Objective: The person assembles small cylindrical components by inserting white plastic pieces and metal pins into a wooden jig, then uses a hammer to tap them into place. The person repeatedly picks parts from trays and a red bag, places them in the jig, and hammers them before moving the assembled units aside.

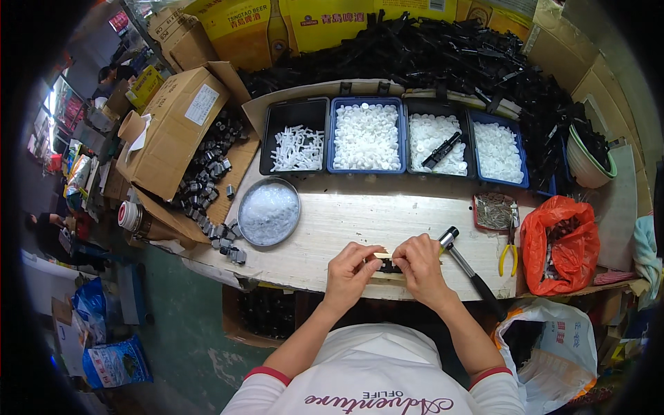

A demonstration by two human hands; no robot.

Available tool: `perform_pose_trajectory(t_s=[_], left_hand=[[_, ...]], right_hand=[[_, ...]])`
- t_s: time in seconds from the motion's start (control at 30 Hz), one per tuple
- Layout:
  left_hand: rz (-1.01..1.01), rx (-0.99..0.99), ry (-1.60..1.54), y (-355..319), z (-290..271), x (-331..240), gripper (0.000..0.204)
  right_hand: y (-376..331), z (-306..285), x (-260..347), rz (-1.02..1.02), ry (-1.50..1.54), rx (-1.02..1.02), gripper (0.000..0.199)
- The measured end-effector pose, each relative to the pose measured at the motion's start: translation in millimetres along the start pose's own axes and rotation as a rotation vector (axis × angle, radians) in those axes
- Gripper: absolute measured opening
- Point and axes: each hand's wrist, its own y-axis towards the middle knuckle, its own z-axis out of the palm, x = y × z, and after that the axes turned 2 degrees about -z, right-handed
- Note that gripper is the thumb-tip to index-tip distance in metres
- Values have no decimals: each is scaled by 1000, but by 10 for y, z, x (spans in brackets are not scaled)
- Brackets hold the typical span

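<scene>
At the table's front edge, my left hand [351, 274] and my right hand [422, 267] meet over a small black part [392, 265]. Both have their fingers closed in a pinch, one at each end of it. A pale wooden block [387, 277] lies under and around the part, which my fingers partly cover. Just right of my right hand rests a hammer [467, 264] with a metal head and black grip. Beyond it are pliers with yellow handles [509, 257] and an open container of small metal pins [494, 211].
A round metal dish [240, 220] of whitish material stands left. Behind are several bins [333, 168] of white plastic parts; a black part [443, 152] lies on one. Black parts [429, 59] heap at the back. A carton [176, 128] spills grey pieces; a red bag [529, 249] sits right.
</scene>
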Motion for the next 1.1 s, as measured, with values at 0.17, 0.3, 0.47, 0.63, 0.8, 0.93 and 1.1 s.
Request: perform_pose_trajectory(t_s=[0.17,0.3,0.47,0.63,0.8,0.93,1.1], left_hand=[[17,21,83,15,10,134,26],[19,38,99,35,16,131,27],[73,109,476,110,80,80,21],[84,371,887,379,124,-134,16],[328,221,774,1188,459,-321,8],[331,184,974,1859,755,-216,7],[349,240,978,2070,790,-178,7]], right_hand=[[-80,131,-7,-37,-165,91,13],[-75,154,13,-75,-270,119,16],[-57,35,-52,-82,-191,189,18],[-35,-425,-364,51,-182,26,15],[-43,-954,-910,282,-598,-133,12],[17,-985,-1109,393,-818,2,8],[-1,-927,-1330,390,-852,81,8]])
